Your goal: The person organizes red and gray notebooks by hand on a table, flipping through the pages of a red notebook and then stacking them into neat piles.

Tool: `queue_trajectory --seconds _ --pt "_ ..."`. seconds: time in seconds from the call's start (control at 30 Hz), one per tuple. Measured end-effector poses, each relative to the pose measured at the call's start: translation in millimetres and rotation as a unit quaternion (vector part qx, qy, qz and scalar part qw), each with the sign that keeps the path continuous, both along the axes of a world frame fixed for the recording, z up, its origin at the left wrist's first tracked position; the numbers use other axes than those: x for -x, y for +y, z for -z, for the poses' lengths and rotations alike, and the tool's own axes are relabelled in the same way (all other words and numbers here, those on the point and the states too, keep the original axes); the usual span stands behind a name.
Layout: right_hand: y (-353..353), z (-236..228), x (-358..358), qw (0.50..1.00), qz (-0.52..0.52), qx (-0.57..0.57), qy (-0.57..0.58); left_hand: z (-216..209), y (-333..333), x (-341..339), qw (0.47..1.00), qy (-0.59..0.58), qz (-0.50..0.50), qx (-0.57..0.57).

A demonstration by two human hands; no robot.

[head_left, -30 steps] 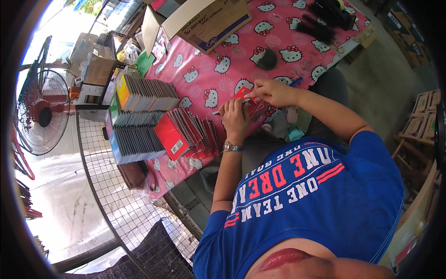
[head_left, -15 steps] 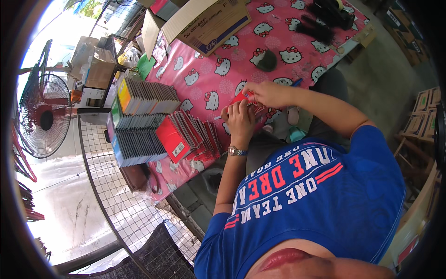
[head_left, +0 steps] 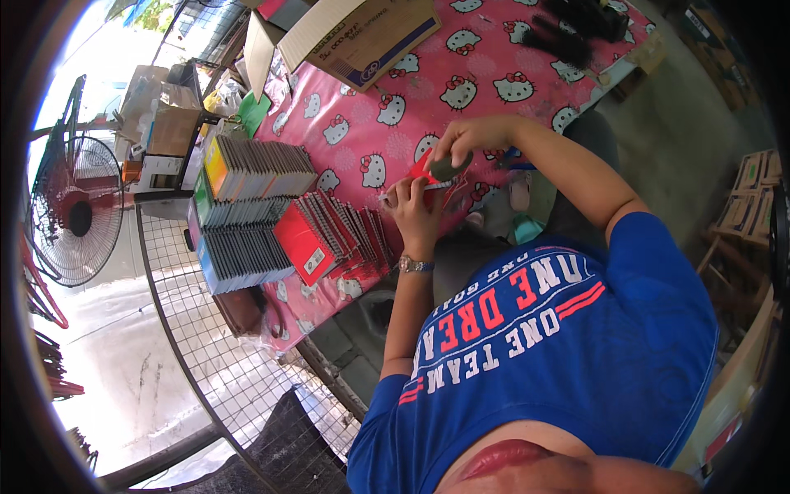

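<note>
At the near edge of the table, my left hand (head_left: 415, 216) grips a red notebook (head_left: 422, 165) with its fingers curled over the near side. A dark green rounded object (head_left: 449, 168) is in my right hand (head_left: 477, 136), held by the fingers over the notebook's right part. Its exact kind is not clear. Much of the notebook is hidden by both hands. To the left of my left hand, a fanned row of red spiral notebooks (head_left: 301, 239) lies on the table.
Behind the red row stand stacks of spiral notebooks with yellow (head_left: 219, 170) and blue covers. An open cardboard box (head_left: 378, 49) sits at the back of the pink patterned tablecloth (head_left: 346, 169). Black bristly items (head_left: 564, 37) lie far right. A fan (head_left: 78, 216) and wire mesh (head_left: 177, 276) are at left.
My right hand has picked up the dark green object from the table and brought it over the notebook. My left hand has shifted slightly, still on the notebook.
</note>
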State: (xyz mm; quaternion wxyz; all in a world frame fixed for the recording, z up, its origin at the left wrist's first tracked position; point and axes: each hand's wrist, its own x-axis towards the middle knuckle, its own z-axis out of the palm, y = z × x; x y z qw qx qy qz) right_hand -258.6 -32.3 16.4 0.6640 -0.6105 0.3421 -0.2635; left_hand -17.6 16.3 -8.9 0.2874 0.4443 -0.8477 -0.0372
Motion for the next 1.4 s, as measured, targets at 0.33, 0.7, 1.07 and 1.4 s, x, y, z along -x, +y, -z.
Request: queue_trajectory --seconds 0.33,0.7,1.07,1.4 --pt "4 -5 3 0.998 -0.032 -0.014 -0.045 -5 -4 8 1.0 -0.007 -0.012 -0.014" --pt "-7 -2 -3 0.992 -0.033 0.017 0.121 -4 -6 8 1.0 0.009 -0.007 -0.028" --pt "-32 -2 -25 0.997 -0.051 -0.02 0.062 -4 -25 -22 0.989 0.11 -0.027 -0.096" --pt "-43 12 -31 0.967 -0.07 -0.103 -0.221 -8 -27 -20 0.962 0.188 -0.006 -0.199"
